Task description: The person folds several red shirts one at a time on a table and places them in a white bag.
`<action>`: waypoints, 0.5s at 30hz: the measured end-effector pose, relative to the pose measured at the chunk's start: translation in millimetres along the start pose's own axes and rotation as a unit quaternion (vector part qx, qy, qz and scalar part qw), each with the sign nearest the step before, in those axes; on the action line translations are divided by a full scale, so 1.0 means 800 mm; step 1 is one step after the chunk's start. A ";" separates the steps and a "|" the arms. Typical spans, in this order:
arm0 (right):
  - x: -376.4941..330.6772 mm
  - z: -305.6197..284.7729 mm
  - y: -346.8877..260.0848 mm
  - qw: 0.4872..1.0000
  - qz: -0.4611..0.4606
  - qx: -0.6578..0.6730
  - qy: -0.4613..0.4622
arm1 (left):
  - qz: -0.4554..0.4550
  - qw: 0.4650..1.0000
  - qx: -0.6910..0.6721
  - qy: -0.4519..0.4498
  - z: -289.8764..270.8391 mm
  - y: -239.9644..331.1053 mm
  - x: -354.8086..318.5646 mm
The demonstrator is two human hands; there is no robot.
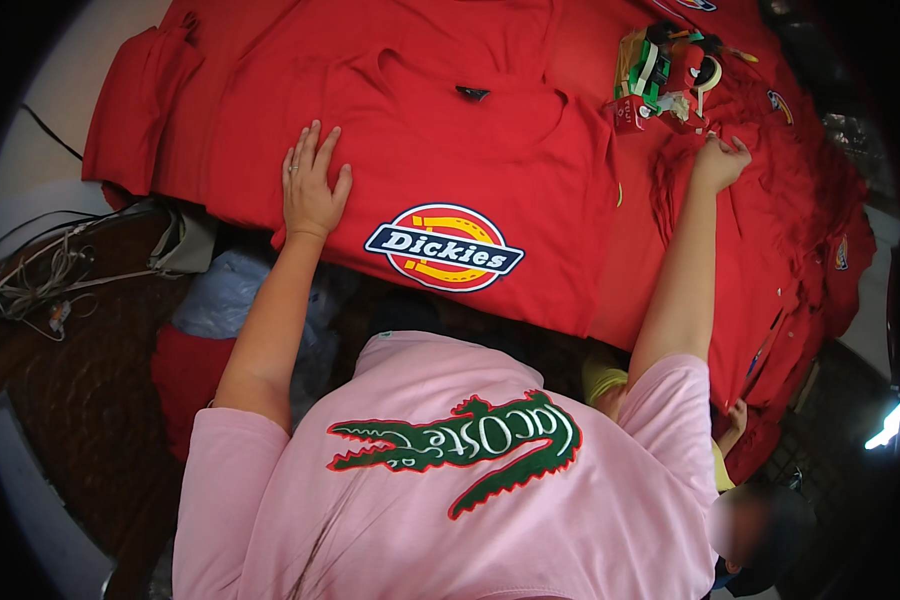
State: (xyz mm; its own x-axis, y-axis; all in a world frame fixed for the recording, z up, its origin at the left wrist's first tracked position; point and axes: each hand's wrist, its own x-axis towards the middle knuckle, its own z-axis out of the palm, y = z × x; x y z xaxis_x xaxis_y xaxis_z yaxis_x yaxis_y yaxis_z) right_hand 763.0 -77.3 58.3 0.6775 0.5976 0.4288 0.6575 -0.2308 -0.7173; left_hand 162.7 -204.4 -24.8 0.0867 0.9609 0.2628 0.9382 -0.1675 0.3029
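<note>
A red T-shirt [530, 160] with a round yellow, white and navy emblem lies spread in front of me, its neckline away from me. My left hand [315, 190] rests on its left part, fingers stretched out flat, a ring on one finger. My right hand [722, 163] is reached out to the far right, over crumpled red cloth, just below a cluster of tape rolls and small items [665, 75]. Its fingers are bent together; whatever they hold, if anything, is too small to make out. A small dark label [473, 93] shows inside the shirt's neck.
More red shirts [810, 190] lie heaped at the right. Tangled cables [45, 280] hang at the left, near a bluish plastic bag [225, 295]. A co-worker's hand [735, 425] touches the red cloth at lower right. A bright light [885, 425] shines at the right rim.
</note>
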 end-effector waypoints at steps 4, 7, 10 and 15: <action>-0.062 -0.030 -0.083 0.923 -0.078 0.329 -0.184 | -0.012 1.000 0.008 -0.005 -0.001 -0.004 -0.009; -0.168 -0.039 -0.150 0.848 -0.067 0.281 -0.444 | -0.016 1.000 0.018 -0.007 -0.001 -0.003 -0.007; -0.238 -0.017 -0.138 0.777 -0.100 0.203 -0.588 | -0.004 1.000 0.014 -0.010 -0.001 0.002 0.000; -0.260 0.013 -0.147 0.767 -0.196 0.052 -0.609 | -0.004 1.000 0.012 -0.007 -0.003 0.000 -0.002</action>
State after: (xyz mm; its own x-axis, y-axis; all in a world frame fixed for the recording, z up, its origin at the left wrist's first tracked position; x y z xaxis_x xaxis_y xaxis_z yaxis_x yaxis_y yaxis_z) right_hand 540.9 -166.2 47.7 -0.4180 0.8937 -0.1632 0.6584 0.1742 -0.7322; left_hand 161.5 -206.3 -23.2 0.0840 0.9651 0.2481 0.9463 -0.1553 0.2837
